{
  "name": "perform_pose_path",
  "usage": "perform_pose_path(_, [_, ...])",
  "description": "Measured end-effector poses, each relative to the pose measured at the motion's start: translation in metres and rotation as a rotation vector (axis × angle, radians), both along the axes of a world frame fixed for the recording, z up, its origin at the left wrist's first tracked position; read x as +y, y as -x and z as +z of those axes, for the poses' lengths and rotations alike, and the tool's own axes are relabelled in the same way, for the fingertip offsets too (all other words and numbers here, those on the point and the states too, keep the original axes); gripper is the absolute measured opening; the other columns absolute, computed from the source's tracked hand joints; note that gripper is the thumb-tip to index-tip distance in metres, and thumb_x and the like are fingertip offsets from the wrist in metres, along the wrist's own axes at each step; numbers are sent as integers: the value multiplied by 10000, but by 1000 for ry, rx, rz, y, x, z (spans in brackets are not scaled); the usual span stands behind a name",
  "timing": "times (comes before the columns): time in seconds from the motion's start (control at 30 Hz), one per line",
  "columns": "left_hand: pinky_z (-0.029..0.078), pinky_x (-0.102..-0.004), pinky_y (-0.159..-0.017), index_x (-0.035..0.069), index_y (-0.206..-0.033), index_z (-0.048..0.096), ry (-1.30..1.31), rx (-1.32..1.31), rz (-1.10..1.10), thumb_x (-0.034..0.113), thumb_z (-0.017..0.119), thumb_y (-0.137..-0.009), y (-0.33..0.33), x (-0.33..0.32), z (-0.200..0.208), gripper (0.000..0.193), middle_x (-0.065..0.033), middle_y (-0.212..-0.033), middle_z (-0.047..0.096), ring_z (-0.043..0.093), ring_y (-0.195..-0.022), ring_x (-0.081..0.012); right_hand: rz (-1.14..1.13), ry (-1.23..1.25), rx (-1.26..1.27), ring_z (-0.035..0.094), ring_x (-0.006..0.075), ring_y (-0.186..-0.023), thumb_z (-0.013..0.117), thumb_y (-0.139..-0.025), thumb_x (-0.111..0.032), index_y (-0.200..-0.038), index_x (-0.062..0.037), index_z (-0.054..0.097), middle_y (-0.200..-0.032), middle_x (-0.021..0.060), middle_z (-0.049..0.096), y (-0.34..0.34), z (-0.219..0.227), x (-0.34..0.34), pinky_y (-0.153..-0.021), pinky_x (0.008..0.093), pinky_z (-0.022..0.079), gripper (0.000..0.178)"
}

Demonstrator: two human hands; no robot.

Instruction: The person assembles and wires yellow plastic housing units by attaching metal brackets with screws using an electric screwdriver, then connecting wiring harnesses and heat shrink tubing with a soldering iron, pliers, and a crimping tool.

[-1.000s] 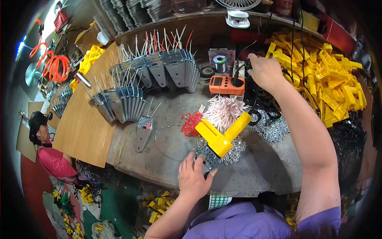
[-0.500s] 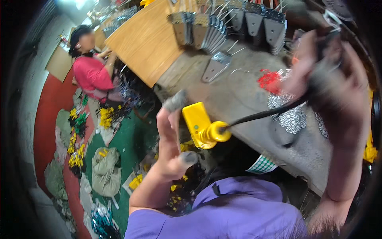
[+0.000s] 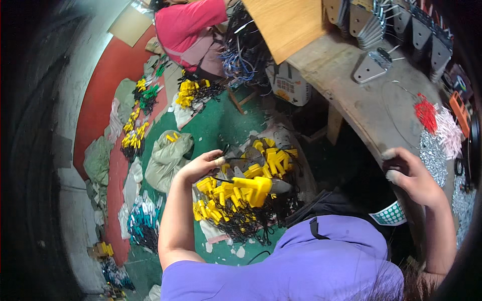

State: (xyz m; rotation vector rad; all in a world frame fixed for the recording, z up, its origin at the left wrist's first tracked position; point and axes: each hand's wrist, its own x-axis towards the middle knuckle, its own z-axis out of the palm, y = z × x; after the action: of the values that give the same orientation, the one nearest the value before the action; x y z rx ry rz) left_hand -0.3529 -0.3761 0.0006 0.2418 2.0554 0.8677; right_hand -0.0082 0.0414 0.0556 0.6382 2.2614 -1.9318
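Over the floor at left, my left hand (image 3: 202, 166) is closed in a pinch on a black cord (image 3: 221, 179). A yellow plastic casing (image 3: 255, 190) with a dark end appears just right of that hand, above a pile of similar yellow casings (image 3: 213, 209) with black cords. Whether the cord joins this casing cannot be made out. My right hand (image 3: 414, 178) is at the workbench's near edge, thumb and forefinger apart, with nothing visible between them. Grey coverings sit on its fingertips.
The workbench (image 3: 346, 75) holds metal plates (image 3: 372, 66), red pieces (image 3: 425, 114), pale pink pieces (image 3: 448, 131) and silver bits (image 3: 433, 158). A person in a pink shirt (image 3: 188, 30) is at the far left. A white box (image 3: 290, 85) stands beneath the bench. Cloth bundles (image 3: 168, 159) lie on the floor.
My view has swung left and down. The yellow casing has gone from the bench edge to above the floor pile. My right hand has let go of the black cord and lowered.
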Motion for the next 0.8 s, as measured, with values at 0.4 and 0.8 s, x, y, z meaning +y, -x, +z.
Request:
perform_pose_path(0.4, [459, -396, -927, 128, -1172, 655, 1106, -50, -795, 448, 718, -757, 40, -173, -163, 527, -91, -1177, 651, 596, -1086, -298, -248, -50, 168, 581, 180, -997, 643, -804, -156, -1148, -12, 522, -1042, 69, 586, -44, 8, 43, -913, 349, 469, 392])
perform_pose_path(0.8, [410, -471, -911, 37, -1104, 520, -286, 1225, -468, 131, 618, -836, -70, 179, -94, 301, -202, -1122, 503, 475, -1080, -407, -315, 133, 72, 562, 117, -988, 616, -865, -68, -1143, -52, 547, -1074, 28, 578, -76, 1, 34, -833, 276, 469, 287])
